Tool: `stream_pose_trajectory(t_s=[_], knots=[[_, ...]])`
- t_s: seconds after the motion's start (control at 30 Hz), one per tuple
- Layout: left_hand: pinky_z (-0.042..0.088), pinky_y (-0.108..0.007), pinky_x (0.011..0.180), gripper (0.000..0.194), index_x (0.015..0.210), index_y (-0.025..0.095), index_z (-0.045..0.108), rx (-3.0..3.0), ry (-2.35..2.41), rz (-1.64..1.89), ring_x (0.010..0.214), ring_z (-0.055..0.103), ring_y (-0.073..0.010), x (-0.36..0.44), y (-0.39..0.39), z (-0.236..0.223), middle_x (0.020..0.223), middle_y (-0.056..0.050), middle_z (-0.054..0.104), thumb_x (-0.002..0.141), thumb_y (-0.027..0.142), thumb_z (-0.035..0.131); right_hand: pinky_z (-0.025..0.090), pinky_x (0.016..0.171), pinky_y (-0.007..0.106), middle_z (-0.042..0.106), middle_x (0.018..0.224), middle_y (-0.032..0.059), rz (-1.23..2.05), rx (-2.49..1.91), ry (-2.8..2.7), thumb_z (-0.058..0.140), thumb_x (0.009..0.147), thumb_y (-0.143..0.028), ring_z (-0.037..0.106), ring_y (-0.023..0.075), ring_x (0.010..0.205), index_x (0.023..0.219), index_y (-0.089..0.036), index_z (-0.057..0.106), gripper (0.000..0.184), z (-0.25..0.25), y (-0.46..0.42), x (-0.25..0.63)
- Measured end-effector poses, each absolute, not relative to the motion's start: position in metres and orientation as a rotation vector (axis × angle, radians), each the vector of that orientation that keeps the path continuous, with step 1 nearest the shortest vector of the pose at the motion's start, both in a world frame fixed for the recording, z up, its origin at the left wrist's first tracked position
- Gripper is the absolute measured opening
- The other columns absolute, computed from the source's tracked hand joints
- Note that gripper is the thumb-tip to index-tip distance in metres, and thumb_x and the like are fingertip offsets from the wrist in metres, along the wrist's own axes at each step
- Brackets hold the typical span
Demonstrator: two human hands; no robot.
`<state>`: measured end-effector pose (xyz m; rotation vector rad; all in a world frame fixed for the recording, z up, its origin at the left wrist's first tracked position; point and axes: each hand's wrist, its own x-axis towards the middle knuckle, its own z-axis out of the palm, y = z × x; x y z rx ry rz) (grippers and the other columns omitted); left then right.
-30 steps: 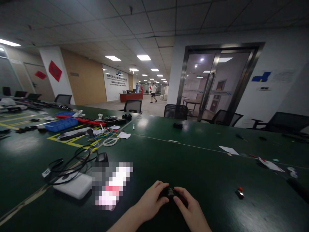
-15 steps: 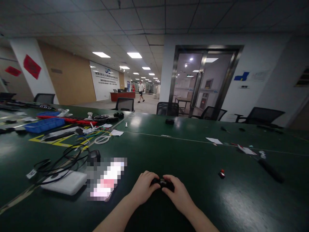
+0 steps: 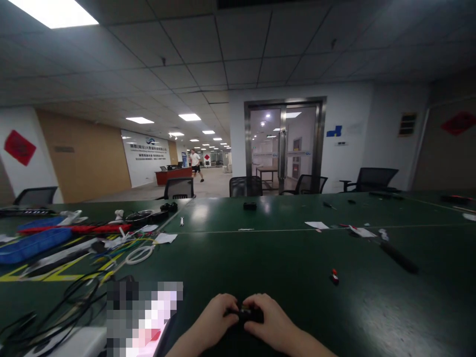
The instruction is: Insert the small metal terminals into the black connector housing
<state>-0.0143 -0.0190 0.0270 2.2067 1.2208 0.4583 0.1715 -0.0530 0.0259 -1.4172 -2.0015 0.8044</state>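
Observation:
Both hands are together at the bottom middle of the view, low over the green table. My right hand [image 3: 268, 317] is closed round a small black object [image 3: 247, 313] with a yellowish spot on top; its kind is too dark to make out. My left hand [image 3: 215, 317] pinches a thin dark piece at the left end of that object. Whether the two pieces are joined, I cannot tell. To the right of my hands lies a small red and black item [image 3: 334, 276].
On the left are a blurred-out phone [image 3: 156, 317], a white box [image 3: 70, 342], black cables [image 3: 85, 302], a white cable coil [image 3: 139, 255] and a blue tray [image 3: 35, 245]. A black-handled tool [image 3: 398, 257] lies right. Chairs line the far edge; a person [image 3: 196, 164] walks behind.
The view has tipped upward, so the table and hands sit lower in it. My hands stay on the black object, with the left fingers now nearer its end. The distant person has moved along.

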Motion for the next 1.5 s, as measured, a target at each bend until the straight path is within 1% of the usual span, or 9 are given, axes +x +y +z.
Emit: stream_pose_trajectory(t_s=[0.17, 0.37, 0.47, 0.63, 0.73, 0.87, 1.03, 1.17, 1.5], knots=[[0.039, -0.026, 0.077, 0.006, 0.070, 0.018, 0.058, 2.104, 1.189, 0.564, 0.092, 0.053, -0.0186, -0.015, -0.014, 0.013, 0.099, -0.002, 0.061, 0.067, 0.014, 0.055, 0.040, 0.076, 0.027, 0.061, 0.096, 0.0015, 0.856, -1.367, -1.971, 0.058, 0.069, -0.030, 0.054, 0.0179, 0.089, 0.093, -0.024, 0.062, 0.026, 0.028, -0.053, 0.174], [0.039, -0.030, 0.081, 0.004, 0.072, 0.020, 0.056, 2.142, 1.026, 0.604, 0.092, 0.053, -0.0199, -0.021, -0.004, -0.003, 0.100, -0.004, 0.060, 0.071, 0.017, 0.053, 0.039, 0.081, 0.027, 0.062, 0.100, 0.0007, 0.909, -1.250, -1.997, 0.055, 0.074, -0.027, 0.054, 0.0173, 0.093, 0.096, -0.026, 0.062, 0.024, 0.025, -0.048, 0.177], [0.039, -0.031, 0.085, 0.006, 0.074, 0.020, 0.056, 2.070, 1.036, 0.661, 0.096, 0.053, -0.0207, -0.020, -0.007, -0.003, 0.102, -0.004, 0.059, 0.073, 0.018, 0.051, 0.040, 0.080, 0.028, 0.061, 0.099, 0.0013, 0.917, -1.277, -1.926, 0.054, 0.074, -0.027, 0.054, 0.0177, 0.092, 0.094, -0.025, 0.063, 0.022, 0.023, -0.047, 0.177], [0.037, -0.033, 0.091, 0.005, 0.075, 0.020, 0.056, 2.076, 1.077, 0.629, 0.102, 0.051, -0.0209, -0.019, -0.015, 0.004, 0.105, -0.005, 0.058, 0.075, 0.019, 0.051, 0.039, 0.082, 0.030, 0.060, 0.101, 0.0008, 0.899, -1.297, -1.941, 0.053, 0.076, -0.029, 0.053, 0.0187, 0.095, 0.097, -0.027, 0.062, 0.023, 0.020, -0.048, 0.177], [0.037, -0.034, 0.091, 0.010, 0.085, 0.022, 0.056, 2.133, 1.083, 0.624, 0.101, 0.050, -0.0206, -0.021, -0.017, 0.006, 0.105, -0.004, 0.057, 0.076, 0.021, 0.051, 0.038, 0.084, 0.032, 0.060, 0.101, 0.0016, 0.871, -1.299, -1.975, 0.054, 0.076, -0.030, 0.053, 0.0190, 0.096, 0.097, -0.026, 0.062, 0.023, 0.022, -0.049, 0.176], [0.039, -0.035, 0.089, 0.027, 0.100, 0.023, 0.054, 2.138, 1.191, 0.597, 0.099, 0.050, -0.0216, -0.024, -0.019, 0.006, 0.104, -0.004, 0.057, 0.073, 0.020, 0.054, 0.038, 0.086, 0.033, 0.059, 0.104, 0.0026, 0.903, -1.321, -1.987, 0.054, 0.076, -0.030, 0.051, 0.0194, 0.098, 0.100, -0.025, 0.061, 0.025, 0.028, -0.052, 0.176], [0.039, -0.036, 0.090, 0.030, 0.103, 0.022, 0.053, 2.109, 1.202, 0.615, 0.100, 0.050, -0.0218, -0.024, -0.020, 0.007, 0.105, -0.005, 0.057, 0.072, 0.020, 0.055, 0.039, 0.086, 0.032, 0.059, 0.102, 0.0024, 0.890, -1.336, -1.965, 0.056, 0.075, -0.029, 0.051, 0.0189, 0.097, 0.097, -0.025, 0.062, 0.023, 0.028, -0.051, 0.175], [0.037, -0.035, 0.093, 0.037, 0.110, 0.022, 0.050, 2.044, 1.174, 0.597, 0.104, 0.049, -0.0212, -0.027, -0.021, 0.010, 0.110, -0.005, 0.056, 0.073, 0.022, 0.056, 0.039, 0.085, 0.031, 0.058, 0.101, 0.0008, 0.926, -1.325, -1.947, 0.054, 0.077, -0.028, 0.052, 0.0177, 0.097, 0.097, -0.027, 0.061, 0.021, 0.025, -0.050, 0.175], [0.037, -0.034, 0.094, 0.036, 0.110, 0.022, 0.050, 1.972, 1.124, 0.608, 0.105, 0.050, -0.0199, -0.029, -0.018, 0.007, 0.109, -0.004, 0.057, 0.075, 0.022, 0.055, 0.040, 0.083, 0.033, 0.059, 0.100, 0.0001, 0.933, -1.323, -1.941, 0.055, 0.077, -0.031, 0.052, 0.0187, 0.097, 0.097, -0.029, 0.061, 0.022, 0.023, -0.048, 0.175]])
